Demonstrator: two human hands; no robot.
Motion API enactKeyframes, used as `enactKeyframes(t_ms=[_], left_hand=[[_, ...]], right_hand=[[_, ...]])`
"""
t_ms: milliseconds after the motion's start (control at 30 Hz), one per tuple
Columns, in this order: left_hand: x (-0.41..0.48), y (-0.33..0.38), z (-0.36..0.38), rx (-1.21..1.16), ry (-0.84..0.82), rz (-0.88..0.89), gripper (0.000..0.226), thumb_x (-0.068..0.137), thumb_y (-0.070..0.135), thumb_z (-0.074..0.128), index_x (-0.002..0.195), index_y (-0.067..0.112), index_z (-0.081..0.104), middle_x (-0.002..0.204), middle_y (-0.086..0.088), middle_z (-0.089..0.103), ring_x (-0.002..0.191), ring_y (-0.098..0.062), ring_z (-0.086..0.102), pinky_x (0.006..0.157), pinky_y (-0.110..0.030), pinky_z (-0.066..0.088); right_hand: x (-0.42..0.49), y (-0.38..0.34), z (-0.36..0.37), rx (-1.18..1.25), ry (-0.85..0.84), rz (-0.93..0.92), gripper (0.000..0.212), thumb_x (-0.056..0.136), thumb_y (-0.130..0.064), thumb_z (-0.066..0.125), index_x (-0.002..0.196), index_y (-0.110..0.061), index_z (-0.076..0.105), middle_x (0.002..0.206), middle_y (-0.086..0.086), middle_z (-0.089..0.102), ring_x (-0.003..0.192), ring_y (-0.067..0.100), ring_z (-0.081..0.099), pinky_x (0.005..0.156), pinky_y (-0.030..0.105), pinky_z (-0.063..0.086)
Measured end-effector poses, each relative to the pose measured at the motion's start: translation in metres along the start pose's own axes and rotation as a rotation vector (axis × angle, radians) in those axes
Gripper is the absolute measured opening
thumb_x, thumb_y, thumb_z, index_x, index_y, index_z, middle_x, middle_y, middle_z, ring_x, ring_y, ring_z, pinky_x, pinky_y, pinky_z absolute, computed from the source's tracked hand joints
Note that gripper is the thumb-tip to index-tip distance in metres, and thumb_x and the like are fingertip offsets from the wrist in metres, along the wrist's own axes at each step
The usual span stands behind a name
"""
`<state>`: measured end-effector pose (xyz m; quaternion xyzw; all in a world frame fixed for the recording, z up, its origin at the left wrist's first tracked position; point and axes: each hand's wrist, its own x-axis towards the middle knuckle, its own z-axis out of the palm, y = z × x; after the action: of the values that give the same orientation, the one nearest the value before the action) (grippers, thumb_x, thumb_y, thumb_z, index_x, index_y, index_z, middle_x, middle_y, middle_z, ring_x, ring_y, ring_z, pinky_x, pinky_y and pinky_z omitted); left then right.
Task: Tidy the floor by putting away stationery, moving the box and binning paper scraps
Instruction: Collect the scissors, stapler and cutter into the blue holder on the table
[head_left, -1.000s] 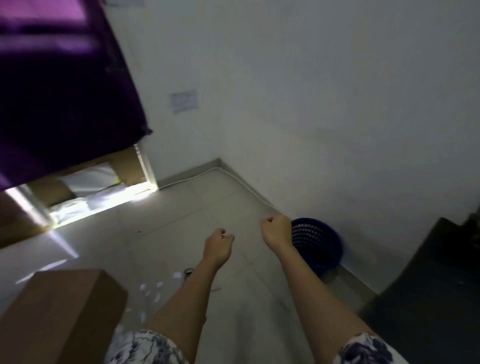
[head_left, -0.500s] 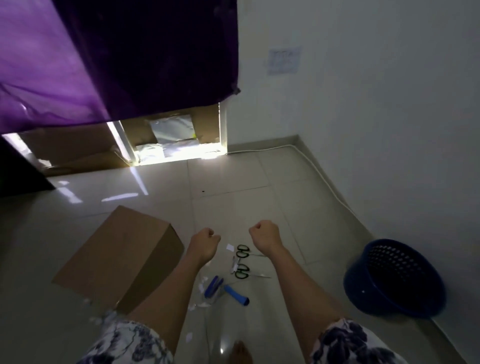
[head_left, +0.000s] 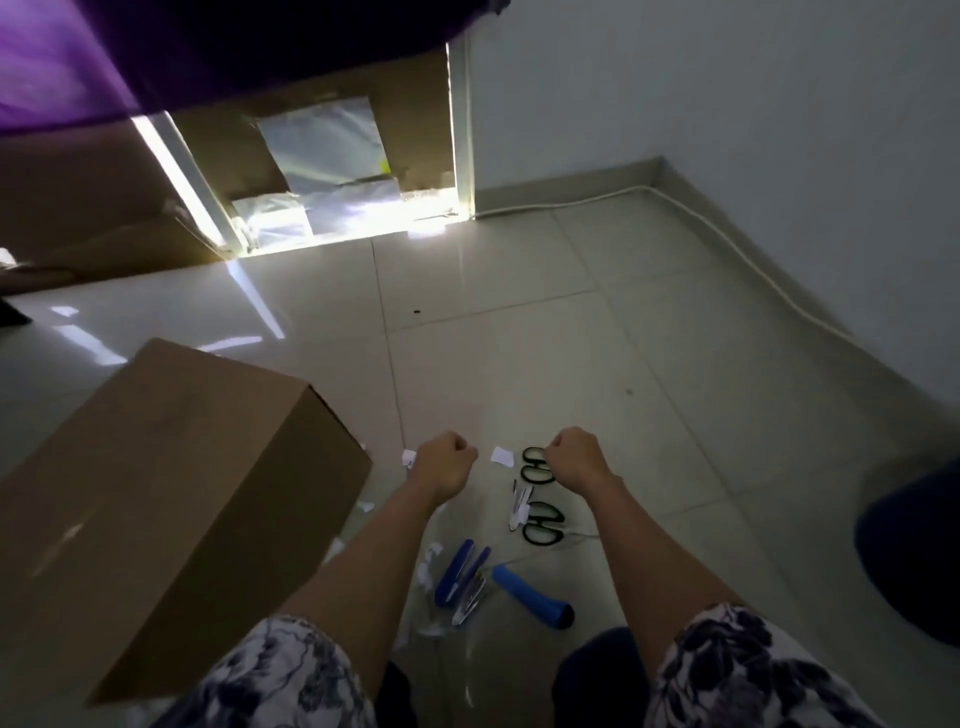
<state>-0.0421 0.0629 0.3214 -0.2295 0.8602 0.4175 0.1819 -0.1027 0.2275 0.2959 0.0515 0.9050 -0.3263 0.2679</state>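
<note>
Both arms are stretched out in front. The left hand (head_left: 445, 463) is balled into a loose fist, and so is the right hand (head_left: 575, 457). I can't see anything held in either one.

The brown box (head_left: 171, 493) sits closed on the floor (head_left: 519, 364), off to the left and just beside the left forearm. The stationery is scattered between and under the arms. There are two pairs of black-handled scissors (head_left: 543, 524), and the upper pair is partly hidden behind the right fist, so I can't tell whether it's being touched. A thin white pen-like thing (head_left: 519, 506) lies just left of them. Closer in there's a blue stapler (head_left: 461, 571) and a blue tube (head_left: 530, 595) right next to it.

White scraps (head_left: 502, 455) are dotted around. One lies between the fists, one pokes out left of the left fist, and a few more are by the stapler.

The dark blue bin (head_left: 914, 561) is cut off at the right edge, well apart from the mess. A white cable (head_left: 727, 244) runs along the wall base, and a purple curtain (head_left: 52, 62) hangs top left.
</note>
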Motion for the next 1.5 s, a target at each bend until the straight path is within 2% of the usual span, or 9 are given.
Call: enactKeyframes(t_ms=[200,267,367,667,800,1000,1233,1333,1500], left_hand=[[0.115,-0.096,0.111,0.136,-0.075,0.113,0.011,0.096,0.019,0.045,0.094,0.011,0.052,0.097,-0.008,0.053,0.088,-0.021,0.050,0.078,-0.029,0.039],[0.141,-0.114,0.134,0.244,-0.120,0.160,0.018,0.096,0.021,0.044,0.099,0.007,0.055,0.103,-0.012,0.057,0.096,-0.025,0.055,0.085,-0.032,0.043],[0.164,-0.127,0.156,0.323,-0.116,0.183,0.032,0.097,0.021,0.043,0.116,-0.001,0.057,0.122,-0.019,0.058,0.108,-0.028,0.055,0.093,-0.033,0.043],[0.179,-0.132,0.189,0.380,-0.055,0.257,0.032,0.095,0.016,0.042,0.120,0.003,0.058,0.127,-0.016,0.057,0.114,-0.029,0.054,0.093,-0.033,0.043],[0.176,-0.138,0.186,0.406,-0.058,0.241,0.031,0.094,0.015,0.044,0.120,0.003,0.058,0.126,-0.015,0.057,0.109,-0.028,0.055,0.090,-0.031,0.043],[0.169,-0.134,0.187,0.451,-0.106,0.251,0.007,0.093,0.013,0.045,0.089,0.012,0.051,0.097,-0.008,0.052,0.086,-0.021,0.046,0.077,-0.029,0.038],[0.166,-0.129,0.194,0.443,-0.114,0.280,0.008,0.089,0.009,0.047,0.082,0.013,0.046,0.087,-0.010,0.048,0.080,-0.019,0.039,0.071,-0.029,0.031],[0.164,-0.131,0.195,0.458,-0.113,0.277,0.008,0.090,0.009,0.046,0.083,0.012,0.050,0.090,-0.013,0.053,0.082,-0.021,0.043,0.072,-0.029,0.035],[0.165,-0.134,0.190,0.447,-0.109,0.259,0.013,0.091,0.010,0.045,0.091,0.007,0.058,0.100,-0.011,0.056,0.088,-0.023,0.048,0.076,-0.029,0.039]], right_hand=[[0.119,0.099,0.112,-0.244,-0.060,0.052,0.022,0.090,-0.004,0.045,0.068,-0.005,0.046,0.081,0.012,0.052,0.093,0.024,0.053,0.060,0.028,0.041],[0.147,0.124,0.135,-0.328,-0.034,0.002,0.020,0.089,-0.012,0.049,0.104,0.000,0.055,0.114,0.019,0.053,0.114,0.031,0.050,0.080,0.034,0.047],[0.166,0.145,0.156,-0.391,-0.063,-0.087,0.059,0.092,-0.016,0.046,0.146,-0.013,0.022,0.157,0.002,0.012,0.140,0.034,0.018,0.110,0.050,0.027],[0.188,0.173,0.149,-0.508,0.056,-0.052,0.036,0.089,-0.012,0.051,0.125,-0.010,0.048,0.137,0.008,0.035,0.125,0.034,0.031,0.102,0.044,0.036],[0.186,0.184,0.142,-0.442,0.114,-0.009,0.054,0.085,-0.025,0.068,0.129,-0.011,0.040,0.135,0.012,0.042,0.125,0.034,0.032,0.101,0.043,0.035],[0.174,0.189,0.133,-0.436,0.131,-0.027,0.060,0.084,-0.022,0.069,0.134,-0.014,0.036,0.136,0.014,0.041,0.127,0.034,0.031,0.102,0.044,0.035],[0.153,0.174,0.159,-0.547,-0.069,-0.122,0.072,0.058,-0.023,0.088,0.122,-0.019,0.055,0.125,0.010,0.054,0.119,0.029,0.045,0.095,0.036,0.047],[0.147,0.180,0.171,-0.450,-0.003,-0.071,0.069,0.065,-0.021,0.084,0.126,-0.023,0.051,0.130,0.012,0.038,0.114,0.032,0.047,0.100,0.037,0.046],[0.140,0.178,0.176,-0.659,0.206,-0.122,0.045,0.072,-0.015,0.066,0.115,-0.024,0.059,0.128,0.015,0.032,0.128,0.038,0.020,0.114,0.058,0.010]])
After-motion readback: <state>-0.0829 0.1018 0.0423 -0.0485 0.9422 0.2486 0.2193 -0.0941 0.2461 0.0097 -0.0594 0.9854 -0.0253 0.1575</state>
